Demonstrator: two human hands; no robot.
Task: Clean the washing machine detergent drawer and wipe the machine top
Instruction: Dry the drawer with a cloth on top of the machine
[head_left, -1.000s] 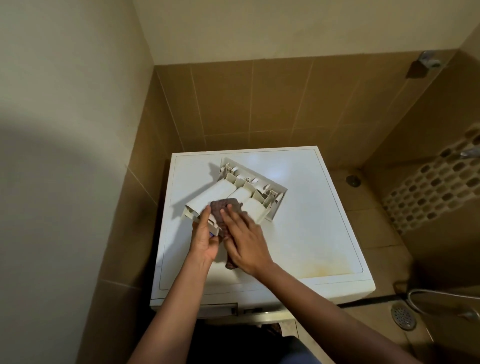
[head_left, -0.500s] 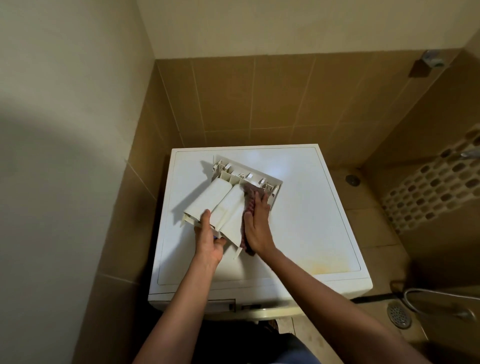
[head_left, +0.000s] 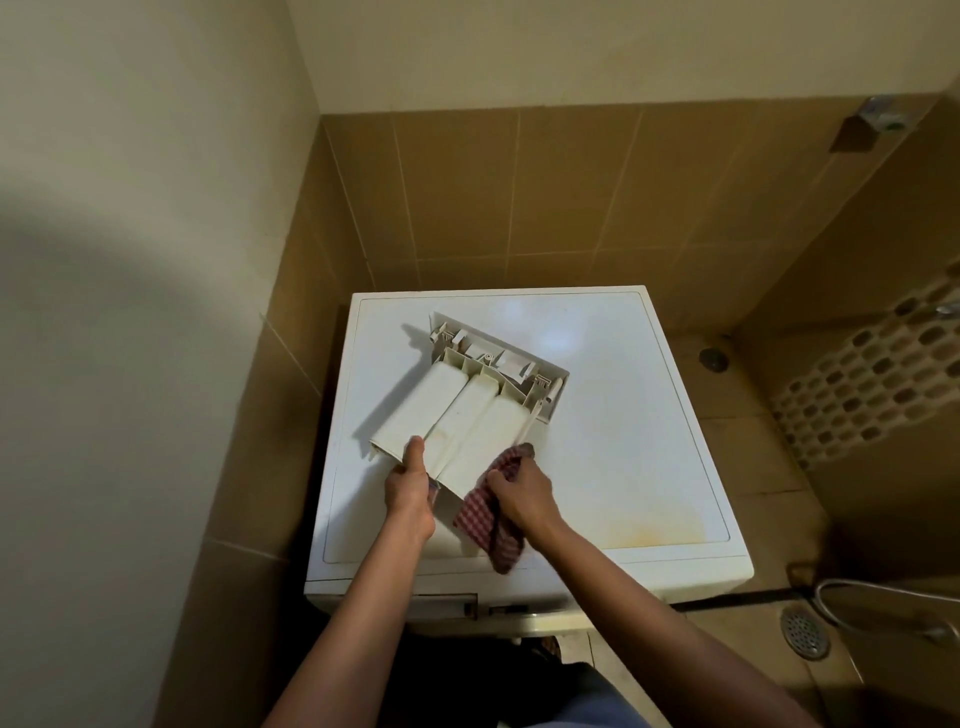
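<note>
Drawer lies on the machine top, left of centre, set at a slant. Its front panel points to the far wall and its rounded underside faces up. The near end is raised off the top.

Left hand clamps that near end: thumb on the upper surface, fingers curled below. Right hand has its fingers closed round a bunched checked cloth. It holds the cloth against the drawer's near right corner, and the loose tail hangs toward the front edge.

Step in hand, as I judge it: wiping the outside of the drawer, near end and right flank. The top looks not yet wiped, as a yellowish stain shows by its front right.

The next move calls for a firm left grip while the cloth runs along the right wall. The drawer then needs turning over to reach the compartments.

Hard to make out:
- The compartments face down, so their state is unknown.
- The left fingers under the drawer are hidden.
- A small bluish bit shows beside the left hand; I cannot tell what it is.
- The slot on the machine front is only partly seen past the arms.
- Whether the cloth is wet cannot be judged.
</note>
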